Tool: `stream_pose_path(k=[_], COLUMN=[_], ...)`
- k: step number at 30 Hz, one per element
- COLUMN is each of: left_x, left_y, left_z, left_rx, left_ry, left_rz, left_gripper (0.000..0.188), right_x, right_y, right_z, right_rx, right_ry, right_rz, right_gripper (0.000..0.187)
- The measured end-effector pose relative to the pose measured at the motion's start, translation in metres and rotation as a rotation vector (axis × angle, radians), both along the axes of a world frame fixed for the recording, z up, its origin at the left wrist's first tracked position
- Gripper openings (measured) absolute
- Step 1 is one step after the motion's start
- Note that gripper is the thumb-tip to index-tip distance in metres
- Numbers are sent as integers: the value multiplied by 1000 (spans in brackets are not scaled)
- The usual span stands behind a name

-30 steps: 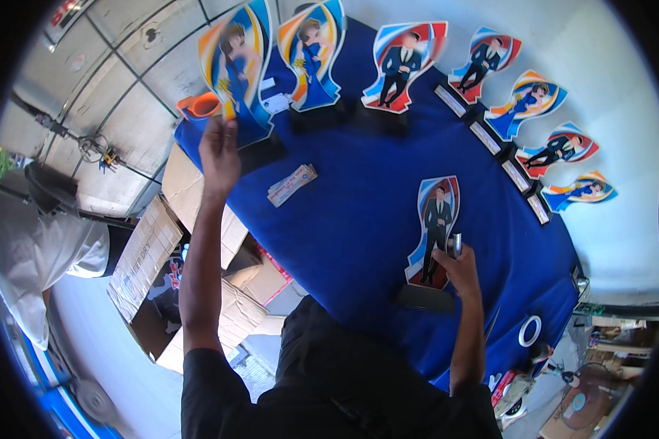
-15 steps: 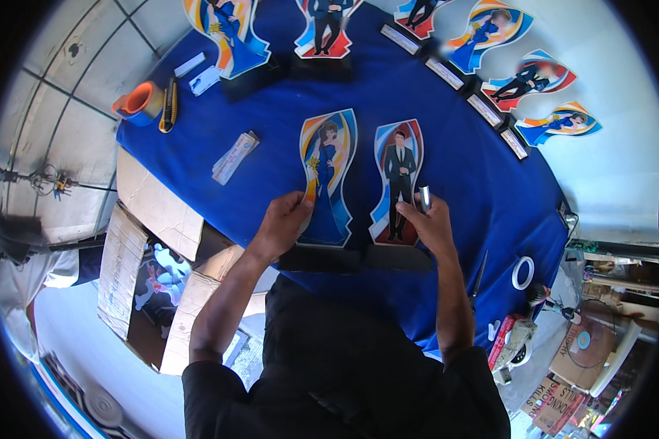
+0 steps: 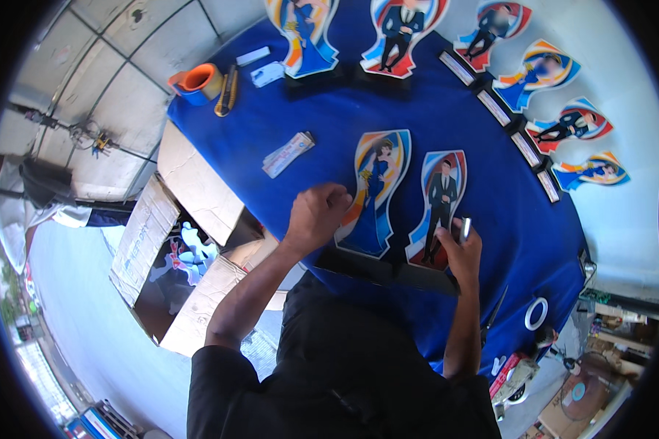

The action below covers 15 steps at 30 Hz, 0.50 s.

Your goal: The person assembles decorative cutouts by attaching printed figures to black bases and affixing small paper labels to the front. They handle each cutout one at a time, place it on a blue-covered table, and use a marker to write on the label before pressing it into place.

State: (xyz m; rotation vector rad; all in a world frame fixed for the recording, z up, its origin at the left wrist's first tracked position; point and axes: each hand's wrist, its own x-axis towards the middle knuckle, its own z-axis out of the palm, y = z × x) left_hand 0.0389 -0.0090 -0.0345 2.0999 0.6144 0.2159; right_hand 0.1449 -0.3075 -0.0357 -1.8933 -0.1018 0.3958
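Two cut-out standee trophies on black bases stand close before me on the blue cloth. The left one, a gown-figure trophy (image 3: 373, 194), shows a figure in a long blue dress; the right one, a suit-figure trophy (image 3: 439, 194), a figure in a dark suit. My left hand (image 3: 317, 219) is just left of the gown-figure trophy, fingers curled in, nothing visible in them. In my right hand (image 3: 463, 256) is a small silver object (image 3: 466, 229), its lower part hidden by the fingers. That hand's thumb reaches the right edge of the suit-figure trophy.
Similar trophies (image 3: 536, 77) line the table's far and right edges. A strip stack (image 3: 288, 154), tape rolls (image 3: 198, 82) and a yellow-black cutter (image 3: 227, 91) lie on the left side of the blue cloth (image 3: 329, 110). A white ring (image 3: 536, 313) lies right; an open carton (image 3: 143, 249) stands left.
My left hand has come off the gown-figure trophy's edge and its fingers have curled. My right hand stays by the suit-figure trophy with the silver object. The whole view has shifted and tilted.
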Motion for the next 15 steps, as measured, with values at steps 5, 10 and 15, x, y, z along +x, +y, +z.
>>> stream_pose_path(k=[5,10,15], left_x=[6,14,22], left_y=[57,94,98], left_z=[4,5,12], left_rx=[635,654,671], left_ry=[-85,231,325], left_rz=[174,59,-36], left_gripper=[29,36,30], right_x=[-9,-56,-137], right_y=[-31,-89,-150], right_z=[-12,-12,45], right_rx=[25,-19,-421], right_ry=[0,-321,-171], right_rz=[-286,-503,265], right_gripper=[38,41,24])
